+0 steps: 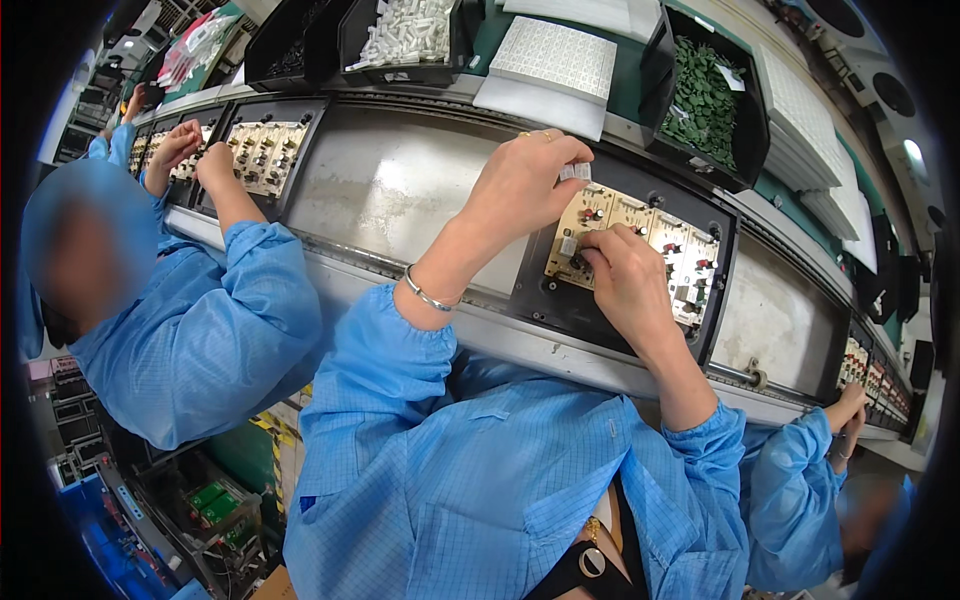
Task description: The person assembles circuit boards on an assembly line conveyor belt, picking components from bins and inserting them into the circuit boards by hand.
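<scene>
Tan circuit boards with red, black and white parts lie side by side in a black tray on the conveyor. My left hand hovers at the boards' upper left corner, its fingers closed on small white block-shaped components. Over the left board, my right hand has its thumb and forefinger pinched together beside a white block component on the board. Whatever sits between those right fingertips is too small or hidden to make out.
Behind the conveyor stand black bins of white parts and green disc-like parts. White foam trays lie between them. Co-workers in blue sleeves handle similar boards at left and far right. The metal conveyor rail runs in front.
</scene>
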`<control>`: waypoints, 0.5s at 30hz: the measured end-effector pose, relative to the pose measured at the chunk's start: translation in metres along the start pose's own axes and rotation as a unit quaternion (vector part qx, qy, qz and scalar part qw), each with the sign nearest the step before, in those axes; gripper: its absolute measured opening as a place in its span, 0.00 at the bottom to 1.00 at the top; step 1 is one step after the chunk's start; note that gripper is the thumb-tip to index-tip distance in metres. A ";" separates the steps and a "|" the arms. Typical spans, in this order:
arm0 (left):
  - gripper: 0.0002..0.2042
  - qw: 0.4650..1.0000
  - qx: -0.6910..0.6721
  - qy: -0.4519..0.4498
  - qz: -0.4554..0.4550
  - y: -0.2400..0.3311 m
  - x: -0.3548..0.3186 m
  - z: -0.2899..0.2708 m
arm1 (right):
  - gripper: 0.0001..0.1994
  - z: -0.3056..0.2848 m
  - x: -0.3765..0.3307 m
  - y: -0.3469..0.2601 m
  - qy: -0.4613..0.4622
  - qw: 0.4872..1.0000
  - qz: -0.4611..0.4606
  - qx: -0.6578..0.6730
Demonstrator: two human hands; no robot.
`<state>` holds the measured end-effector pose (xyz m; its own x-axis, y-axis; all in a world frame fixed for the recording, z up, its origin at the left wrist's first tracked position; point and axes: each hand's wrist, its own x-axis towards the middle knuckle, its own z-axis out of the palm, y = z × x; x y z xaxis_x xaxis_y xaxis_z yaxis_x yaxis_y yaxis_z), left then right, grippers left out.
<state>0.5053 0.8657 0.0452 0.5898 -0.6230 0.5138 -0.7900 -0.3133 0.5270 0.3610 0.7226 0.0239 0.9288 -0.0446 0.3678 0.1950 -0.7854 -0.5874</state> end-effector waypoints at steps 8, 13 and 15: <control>0.11 1.000 0.000 -0.005 0.004 0.001 0.000 -0.001 | 0.04 -0.003 0.000 -0.004 0.025 0.999 -0.004 -0.026; 0.12 1.000 -0.005 0.011 -0.006 0.002 -0.002 -0.002 | 0.15 0.001 0.001 -0.021 -0.023 0.993 -0.119 0.012; 0.12 1.000 -0.002 0.016 0.003 0.004 -0.001 -0.002 | 0.20 0.010 -0.002 -0.021 -0.072 0.979 -0.188 0.021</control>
<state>0.5022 0.8665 0.0484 0.5901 -0.6012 0.5388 -0.7929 -0.3059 0.5270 0.3577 0.7452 0.0283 0.8229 0.3332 0.4602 0.5421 -0.7028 -0.4605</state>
